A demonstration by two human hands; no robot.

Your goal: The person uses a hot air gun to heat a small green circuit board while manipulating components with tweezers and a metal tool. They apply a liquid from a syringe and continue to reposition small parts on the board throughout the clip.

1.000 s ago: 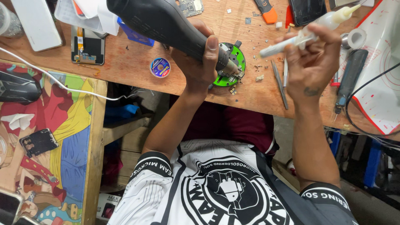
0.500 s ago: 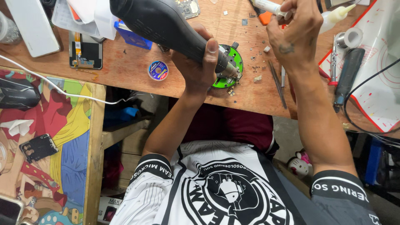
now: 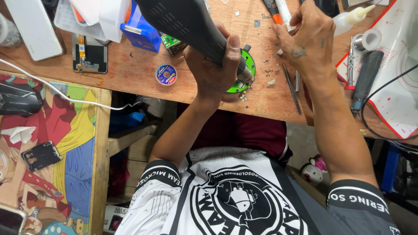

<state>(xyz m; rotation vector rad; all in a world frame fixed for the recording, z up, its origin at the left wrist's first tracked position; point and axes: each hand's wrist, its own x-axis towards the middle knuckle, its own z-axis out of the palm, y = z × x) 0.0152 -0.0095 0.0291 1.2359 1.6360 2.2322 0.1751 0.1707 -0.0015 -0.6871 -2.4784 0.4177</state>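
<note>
Left hand (image 3: 217,72), grip clamped round a black heat gun (image 3: 191,26). The gun's long axis runs from upper left down to lower right, nozzle pointing at a green round holder (image 3: 246,69) on the wooden surface (image 3: 130,78). Right hand (image 3: 305,37), farther right, pinches a white tube (image 3: 284,9); tweezers (image 3: 291,89) lie below it.
</note>
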